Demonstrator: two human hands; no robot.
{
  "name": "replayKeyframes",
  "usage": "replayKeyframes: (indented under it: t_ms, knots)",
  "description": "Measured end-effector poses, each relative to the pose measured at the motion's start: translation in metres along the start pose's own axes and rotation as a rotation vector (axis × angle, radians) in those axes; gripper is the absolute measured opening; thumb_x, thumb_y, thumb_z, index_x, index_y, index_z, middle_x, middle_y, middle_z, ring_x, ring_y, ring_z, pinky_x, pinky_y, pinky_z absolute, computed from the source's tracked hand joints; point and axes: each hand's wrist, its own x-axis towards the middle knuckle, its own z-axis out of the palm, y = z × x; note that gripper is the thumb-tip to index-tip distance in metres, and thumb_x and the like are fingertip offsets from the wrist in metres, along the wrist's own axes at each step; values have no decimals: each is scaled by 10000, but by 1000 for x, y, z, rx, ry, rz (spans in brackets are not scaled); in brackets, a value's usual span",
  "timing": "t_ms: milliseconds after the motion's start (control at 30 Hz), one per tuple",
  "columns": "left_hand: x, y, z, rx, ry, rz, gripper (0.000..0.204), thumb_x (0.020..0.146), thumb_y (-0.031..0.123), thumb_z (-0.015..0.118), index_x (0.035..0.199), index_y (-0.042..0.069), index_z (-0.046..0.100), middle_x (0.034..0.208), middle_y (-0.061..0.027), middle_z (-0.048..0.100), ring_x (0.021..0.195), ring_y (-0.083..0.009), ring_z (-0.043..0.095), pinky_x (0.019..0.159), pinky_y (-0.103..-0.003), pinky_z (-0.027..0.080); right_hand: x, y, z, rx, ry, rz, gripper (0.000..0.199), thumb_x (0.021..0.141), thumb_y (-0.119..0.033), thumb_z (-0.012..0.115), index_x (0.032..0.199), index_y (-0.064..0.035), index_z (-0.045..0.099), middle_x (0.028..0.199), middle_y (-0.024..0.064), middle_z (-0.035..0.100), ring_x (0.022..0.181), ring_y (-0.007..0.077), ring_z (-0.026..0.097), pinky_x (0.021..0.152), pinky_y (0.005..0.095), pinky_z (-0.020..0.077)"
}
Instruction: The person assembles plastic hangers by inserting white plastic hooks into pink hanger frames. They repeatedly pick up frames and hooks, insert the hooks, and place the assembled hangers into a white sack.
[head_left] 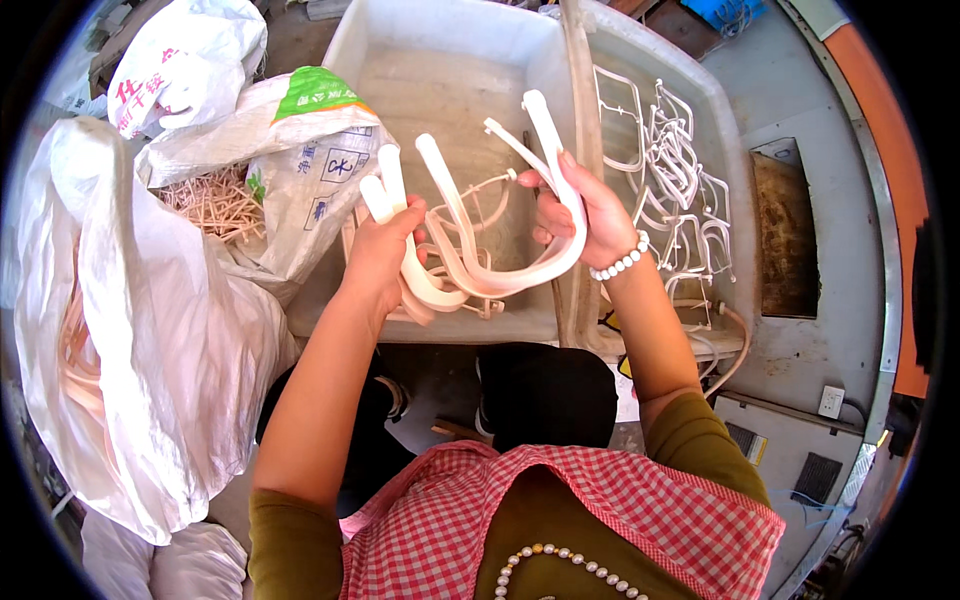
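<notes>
Near centre: glossy cream-white, U-curved, plastic-looking strips (515, 281). Left hand (382, 252), 10 o'clock: fingers curled closely round strips, ends poking above. Right hand (592, 212), 2 o'clock: partly curled, gripping one strip's upright arm. Step seems two-handed handling of strips, gathering or parting unclear; next move calls for steady grip both sides. Beyond, 12 o'clock: pale rectangular plastic tub (455, 30). Farther, 2 o'clock: tangled white tubular frames (684, 178).

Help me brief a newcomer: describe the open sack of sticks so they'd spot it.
Find the left tub of the pair. By its left edge, past the left hand, slumps a white sack. Unlike the white bags around it, it shows a green patch and thin pinkish sticks in its mouth.
</notes>
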Motion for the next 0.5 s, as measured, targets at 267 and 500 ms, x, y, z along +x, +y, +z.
replayKeyframes:
  t_ms: [267,500]
  knots:
    - [0,2,3,0,-148,-14,361,827,274,726,1096,74,590,881,9,573,736,-71,482,546,-218,407,-32,-10,23,-67,-182,-38,515,975,-475,401,1134,-18,578,486,-15,409,407,88,326,477,256,329]
    - [0,8,-1,-68,-360,-75,344,844,246,709,1104,86,551,903,-49,618,825,-111,578,600,-230,471,-42,-16,40,-63,-188,-25,596,983,-496,340,1187,30,532,481,-37,403,381,70,335,436,249,332]
